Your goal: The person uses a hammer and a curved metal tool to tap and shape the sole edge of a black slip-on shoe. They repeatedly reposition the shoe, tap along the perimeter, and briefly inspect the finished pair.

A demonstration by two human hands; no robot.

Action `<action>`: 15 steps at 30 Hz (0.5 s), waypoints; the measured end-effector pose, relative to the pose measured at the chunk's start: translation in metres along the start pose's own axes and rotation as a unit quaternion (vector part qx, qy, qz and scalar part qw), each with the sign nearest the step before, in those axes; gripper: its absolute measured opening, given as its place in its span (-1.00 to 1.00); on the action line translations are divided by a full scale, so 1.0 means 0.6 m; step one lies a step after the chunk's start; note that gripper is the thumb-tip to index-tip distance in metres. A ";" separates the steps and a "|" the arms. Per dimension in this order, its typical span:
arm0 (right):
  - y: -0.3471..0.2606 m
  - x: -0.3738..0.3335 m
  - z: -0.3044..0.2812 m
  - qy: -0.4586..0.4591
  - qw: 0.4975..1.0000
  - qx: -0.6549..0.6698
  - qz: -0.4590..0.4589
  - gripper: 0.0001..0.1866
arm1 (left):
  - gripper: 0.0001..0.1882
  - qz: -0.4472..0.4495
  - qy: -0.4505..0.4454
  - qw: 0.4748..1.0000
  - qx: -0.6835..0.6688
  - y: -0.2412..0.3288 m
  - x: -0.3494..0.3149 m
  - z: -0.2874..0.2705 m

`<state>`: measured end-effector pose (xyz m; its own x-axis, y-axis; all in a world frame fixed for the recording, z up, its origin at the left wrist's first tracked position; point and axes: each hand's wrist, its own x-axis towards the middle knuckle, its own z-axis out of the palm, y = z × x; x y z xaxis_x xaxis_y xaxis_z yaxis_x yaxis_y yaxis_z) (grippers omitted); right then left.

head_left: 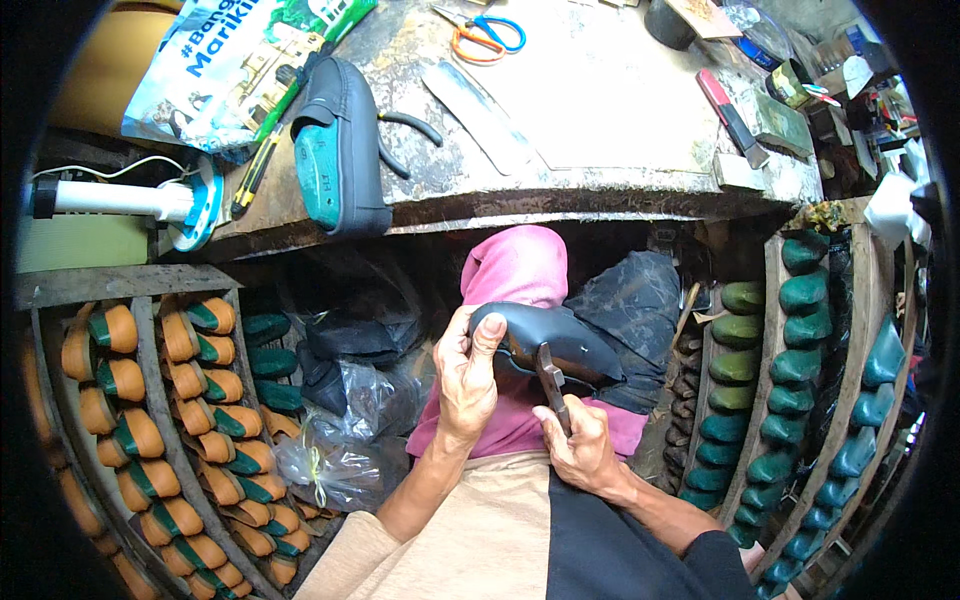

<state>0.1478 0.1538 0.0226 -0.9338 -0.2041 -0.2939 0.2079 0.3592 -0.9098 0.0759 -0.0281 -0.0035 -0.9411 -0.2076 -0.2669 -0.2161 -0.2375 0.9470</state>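
Gripping a black shoe (588, 335) in the left hand (463, 380), pressing the thumb on 1 end, just over the pink cloth (508, 265) on the lap and below the near edge of the tabletop (620, 130). Wrapping the right hand (580, 440) round the handle of a metal tool (551, 375), with its head up against the shoe. Cannot tell pinching from just touching there.

Seems partway through the work on this 1 shoe: already shaped like a shoe, but probably not done, with the tool right on it. Cannot see enough of the bottom to say yes or no to a sole. Perhaps left to do: more work with the tool, then a check all over.

At the near edge of the tabletop, toward the left corner: 1 dark shoe (362, 160) with a thick sole on and a green last (320, 180) inside. Looks further along, but maybe not all done, with the last not yet out. Down in the wooden rack (145, 345) at left: many orange shoes (122, 380) with green inside, likely waiting too.
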 end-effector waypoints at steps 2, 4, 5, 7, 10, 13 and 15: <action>0.005 0.004 0.003 0.002 1.000 -0.013 0.020 -0.66 | -0.58 0.003 -0.016 1.000 -0.002 -0.002 0.007 -0.003; 0.014 0.001 0.000 0.006 0.999 -0.031 -0.031 -0.68 | -0.56 0.011 -0.037 0.999 -0.018 -0.004 0.000 -0.010; 0.020 -0.004 -0.004 0.001 0.998 -0.053 -0.038 -0.69 | -0.56 0.016 -0.048 0.998 -0.033 -0.003 -0.007 -0.016; 0.033 -0.022 -0.018 -0.025 0.996 -0.058 -0.066 -0.73 | -0.52 -0.005 -0.086 0.994 -0.066 0.000 -0.032 -0.037; 0.054 -0.047 -0.026 -0.056 0.990 -0.079 -0.098 -0.81 | -0.42 0.006 -0.135 0.989 -0.058 0.000 -0.067 -0.070; 0.059 -0.051 -0.012 -0.045 0.987 -0.089 -0.124 -0.81 | -0.38 0.018 -0.145 0.988 -0.051 0.000 -0.077 -0.083; 0.047 -0.044 -0.005 -0.015 0.988 -0.080 -0.131 -0.80 | -0.42 0.026 -0.119 0.992 -0.045 0.001 -0.072 -0.070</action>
<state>0.1774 0.1719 0.0056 -0.9397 -0.3357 -0.0657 -0.0907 0.4297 -0.8984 0.1274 -0.0593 0.0009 -0.9873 0.0063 -0.1590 -0.1528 -0.3179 0.9357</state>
